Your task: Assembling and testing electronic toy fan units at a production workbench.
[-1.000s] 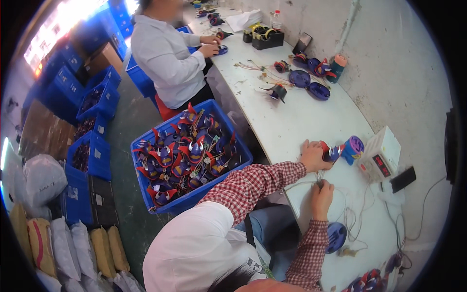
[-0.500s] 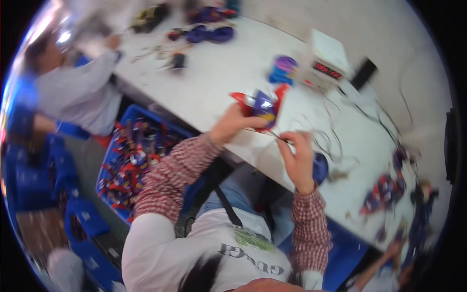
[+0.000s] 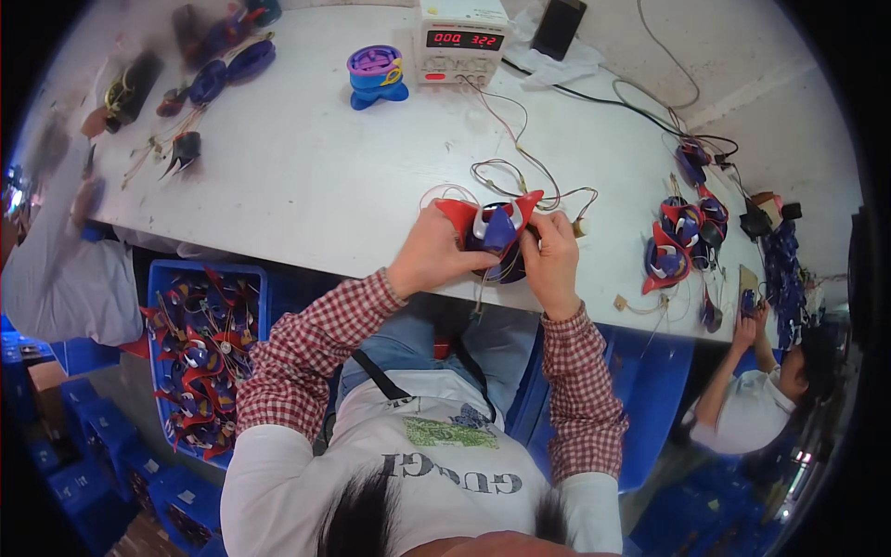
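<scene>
Both hands are at a red, white and purple plastic toy part with pointed red tips, just above the table's near edge. My left hand grips its left side, the thumb lying along the bottom. At the right side my right hand is closed, fingertips pressed against the part. A thin wire hangs below it. Partly hidden behind lies a dark purple rounded piece. Thin coiled leads lie on the white table just beyond, ending in a small pale connector near my right hand.
A power supply with a red display stands at the back, beside a blue and purple toy and a black phone. Similar toy parts lie right. A blue bin of parts stands left. Co-workers sit at both sides.
The view has swung, so the table sits squarer. My right hand, earlier at a wire below the part, is now up against the part's right side. The left hand keeps its grip.
</scene>
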The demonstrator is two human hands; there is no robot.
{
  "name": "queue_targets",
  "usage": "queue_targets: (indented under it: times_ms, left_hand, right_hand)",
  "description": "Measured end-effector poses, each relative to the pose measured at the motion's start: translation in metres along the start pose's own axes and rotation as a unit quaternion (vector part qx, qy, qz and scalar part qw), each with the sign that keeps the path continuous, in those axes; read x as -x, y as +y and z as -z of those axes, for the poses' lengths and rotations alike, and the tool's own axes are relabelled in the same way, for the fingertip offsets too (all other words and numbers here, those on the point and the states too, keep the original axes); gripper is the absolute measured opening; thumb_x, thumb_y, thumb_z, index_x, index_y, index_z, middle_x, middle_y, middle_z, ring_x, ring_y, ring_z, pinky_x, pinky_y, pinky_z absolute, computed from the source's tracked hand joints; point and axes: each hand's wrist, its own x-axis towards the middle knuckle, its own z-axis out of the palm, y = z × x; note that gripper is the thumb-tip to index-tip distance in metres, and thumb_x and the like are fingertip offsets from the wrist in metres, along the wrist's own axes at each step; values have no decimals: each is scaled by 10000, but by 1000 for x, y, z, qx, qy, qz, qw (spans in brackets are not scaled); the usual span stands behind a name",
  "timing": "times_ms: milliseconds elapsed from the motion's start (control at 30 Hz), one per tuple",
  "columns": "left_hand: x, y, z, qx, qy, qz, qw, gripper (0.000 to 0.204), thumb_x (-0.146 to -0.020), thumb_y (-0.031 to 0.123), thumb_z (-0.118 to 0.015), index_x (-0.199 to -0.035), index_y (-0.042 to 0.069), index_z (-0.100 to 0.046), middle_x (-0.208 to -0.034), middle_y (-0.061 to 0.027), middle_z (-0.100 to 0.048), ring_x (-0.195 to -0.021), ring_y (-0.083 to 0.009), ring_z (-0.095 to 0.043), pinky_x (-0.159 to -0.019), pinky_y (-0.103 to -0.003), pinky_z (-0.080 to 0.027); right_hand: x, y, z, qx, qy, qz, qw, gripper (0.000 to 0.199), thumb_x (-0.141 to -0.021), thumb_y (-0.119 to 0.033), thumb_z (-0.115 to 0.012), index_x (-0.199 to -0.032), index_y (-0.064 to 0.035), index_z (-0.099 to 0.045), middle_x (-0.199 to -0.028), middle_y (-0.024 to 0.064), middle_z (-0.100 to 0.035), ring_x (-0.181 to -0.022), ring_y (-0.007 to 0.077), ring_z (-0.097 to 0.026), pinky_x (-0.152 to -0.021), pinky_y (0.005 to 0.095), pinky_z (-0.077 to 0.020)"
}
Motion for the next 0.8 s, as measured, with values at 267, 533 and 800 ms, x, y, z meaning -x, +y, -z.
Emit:
queue_targets:
  times_ms: [267, 533, 800]
  left_hand:
    - [2, -50, -32, -219, 185, -127, 950, 514, -539, 420, -767, -836, 19, -646, -1120, -233, -505, -1014, -382, -460, -910, -442, -383]
    - [28, -31, -23, 246, 153, -60, 955, 650, -580, 241, -841, -1109, 10, -543, -1183, -193, -536, -1122, -291, -483, -1000, -386, -386]
    - [113, 6, 50, 444, 218, -43, 868, 608, -610, 26, -767, -1160, 25, -509, -1090, -94, -622, -949, -201, -587, -937, -325, -452]
  right_hand:
    - [26, 32, -29, 92, 13, -11, 996, 441, -789, -1, -533, -1228, -43, -537, -1129, 185, -491, -997, 347, -505, -875, 406, -425]
    - [7, -14, -6, -31, 41, 71, 996, 287, -895, -48, -571, -1179, -21, -538, -1082, 118, -529, -944, 209, -537, -788, 284, -485]
    - [10, -127, -25, -267, -96, 74, 956, 236, -866, -32, -587, -1101, -22, -560, -1057, 92, -530, -921, 190, -520, -772, 279, -460]
